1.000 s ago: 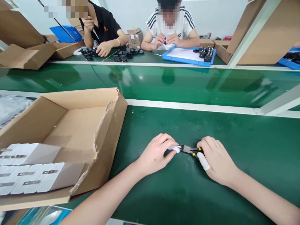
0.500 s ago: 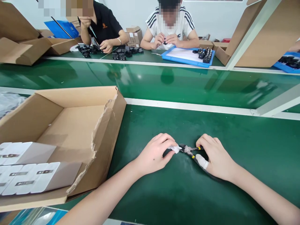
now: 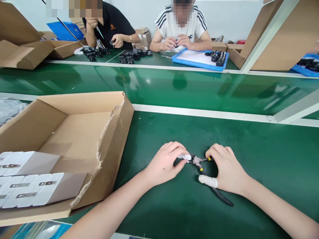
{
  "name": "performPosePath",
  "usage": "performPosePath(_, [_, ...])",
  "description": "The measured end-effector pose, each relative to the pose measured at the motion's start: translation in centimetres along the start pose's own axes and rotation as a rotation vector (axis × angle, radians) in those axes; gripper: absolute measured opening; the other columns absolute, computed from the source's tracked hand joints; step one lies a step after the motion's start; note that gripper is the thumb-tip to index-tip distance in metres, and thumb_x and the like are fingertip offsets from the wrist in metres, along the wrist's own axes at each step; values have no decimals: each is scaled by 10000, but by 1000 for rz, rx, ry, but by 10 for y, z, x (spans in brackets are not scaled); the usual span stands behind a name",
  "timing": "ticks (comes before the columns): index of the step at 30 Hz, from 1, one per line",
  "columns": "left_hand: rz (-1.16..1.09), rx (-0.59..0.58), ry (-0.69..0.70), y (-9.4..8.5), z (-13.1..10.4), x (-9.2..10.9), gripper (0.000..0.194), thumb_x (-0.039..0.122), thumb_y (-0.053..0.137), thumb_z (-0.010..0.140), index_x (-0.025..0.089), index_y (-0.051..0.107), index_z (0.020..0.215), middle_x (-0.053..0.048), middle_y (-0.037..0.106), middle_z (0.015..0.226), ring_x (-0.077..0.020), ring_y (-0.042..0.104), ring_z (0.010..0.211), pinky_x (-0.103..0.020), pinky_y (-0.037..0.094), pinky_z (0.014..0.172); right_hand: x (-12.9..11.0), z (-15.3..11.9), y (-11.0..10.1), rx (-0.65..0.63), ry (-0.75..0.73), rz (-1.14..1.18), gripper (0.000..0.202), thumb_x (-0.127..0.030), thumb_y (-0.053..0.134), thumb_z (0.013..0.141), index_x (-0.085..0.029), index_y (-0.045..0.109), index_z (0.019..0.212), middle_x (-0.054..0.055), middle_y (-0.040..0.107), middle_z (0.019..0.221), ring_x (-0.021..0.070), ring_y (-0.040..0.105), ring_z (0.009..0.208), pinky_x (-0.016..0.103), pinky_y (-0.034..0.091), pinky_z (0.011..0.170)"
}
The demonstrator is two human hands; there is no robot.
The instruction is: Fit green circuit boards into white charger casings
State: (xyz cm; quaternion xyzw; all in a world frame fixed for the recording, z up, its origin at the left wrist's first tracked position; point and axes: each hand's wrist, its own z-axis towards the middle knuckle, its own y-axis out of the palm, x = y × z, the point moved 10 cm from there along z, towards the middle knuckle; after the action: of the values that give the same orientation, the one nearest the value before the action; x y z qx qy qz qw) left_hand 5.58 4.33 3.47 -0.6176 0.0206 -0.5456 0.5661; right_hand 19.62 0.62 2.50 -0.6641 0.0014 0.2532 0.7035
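Note:
Between its thumb and fingers, my left hand (image 3: 165, 162) pinches a small white part (image 3: 185, 156), mostly hidden by the fingers. My right hand (image 3: 228, 169) holds a pair of pliers (image 3: 197, 161) with dark handles and yellow bands, the handles spread apart. A white covering (image 3: 208, 181) wraps the right thumb, which lies along the lower handle. The pliers' jaws meet the white part at my left fingertips; whether they grip it is too small to tell. Both hands are low over the green work surface (image 3: 164, 205).
An open cardboard box (image 3: 119, 132) with white boxes (image 3: 47, 187) stands on the left. Past a white rail (image 3: 199, 114), two people work at another bench. Black parts (image 3: 129, 56) and a blue tray (image 3: 199, 63) lie there. A white post (image 3: 269, 36) rises on the right.
The pliers' handles have spread wider, and the right thumb has shifted left along the lower handle. My left hand stays nearly still. Across the bench, one person's hand has lifted a black part.

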Motion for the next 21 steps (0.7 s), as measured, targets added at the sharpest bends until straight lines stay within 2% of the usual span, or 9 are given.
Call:
performPosePath(2, [11,-5,-13,-1,0,0,170,162,554,913,233,598,1062,-29,648,1074,-194,594,1019,-383,450,891,-2,0,0,-13,1,-3,406,-532,692,761,-201,493,887,41,519,909,213,496,815,390,379,767])
performPosePath(7, [11,-6,-32,-3,0,0,332,181,575,874,223,500,1195,-51,646,1126,-223,592,1034,-411,462,911,-4,-5,-3,21,54,1,340,-496,676,799,-210,532,916,56,558,929,229,520,841,413,423,768])
performPosePath(12, [31,-1,-28,-2,0,-1,307,169,536,886,232,487,1183,-35,641,1125,-216,592,1036,-407,461,909,-10,-19,-5,134,118,-23,284,-434,605,885,-203,571,1046,107,591,1024,280,540,941,446,462,792])
performPosePath(14, [34,-4,-28,-1,0,-2,307,162,534,884,232,488,1180,-33,639,1126,-214,589,1039,-408,458,914,-15,-22,-5,167,99,-51,337,-423,579,907,-178,573,1138,129,582,1073,296,535,991,464,463,823])
performPosePath(17, [33,-10,-26,-1,0,-1,318,148,526,878,231,488,1183,-34,635,1128,-213,582,1043,-409,451,920,-19,-22,-1,155,71,-47,438,-441,611,879,-166,567,1217,138,570,1092,308,528,1003,482,462,826])
performPosePath(21, [28,-21,-31,0,0,-1,313,138,522,873,227,495,1172,-36,634,1122,-213,576,1032,-404,444,906,-17,-18,1,140,65,38,347,-344,611,867,-208,595,1186,110,575,1040,293,533,974,474,462,802])
